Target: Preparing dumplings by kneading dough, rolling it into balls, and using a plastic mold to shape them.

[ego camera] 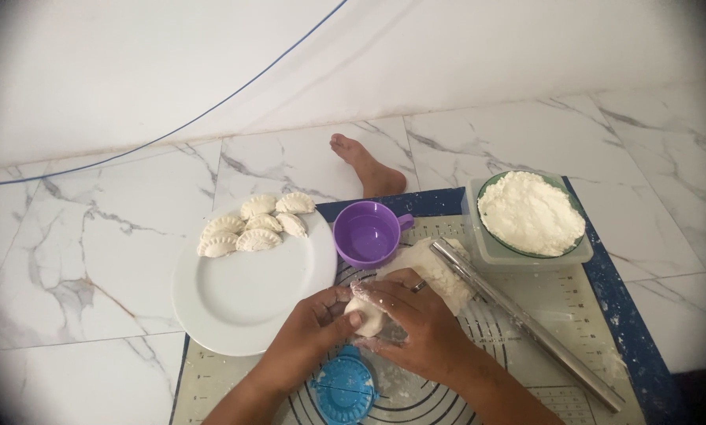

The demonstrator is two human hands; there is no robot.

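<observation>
Both hands meet over a baking mat on the floor. My left hand and my right hand, which wears a ring, together pinch a small white dough piece between the fingers. A larger lump of dough lies just beyond my right hand. A blue round dumpling press sits on the mat under my left wrist. The white plate to the left carries several folded dumplings along its far rim.
A metal rolling pin lies diagonally on the mat's right. A purple cup stands behind the hands. A green bowl of white crumbly filling rests on a white tray. A bare foot rests on the marble floor beyond.
</observation>
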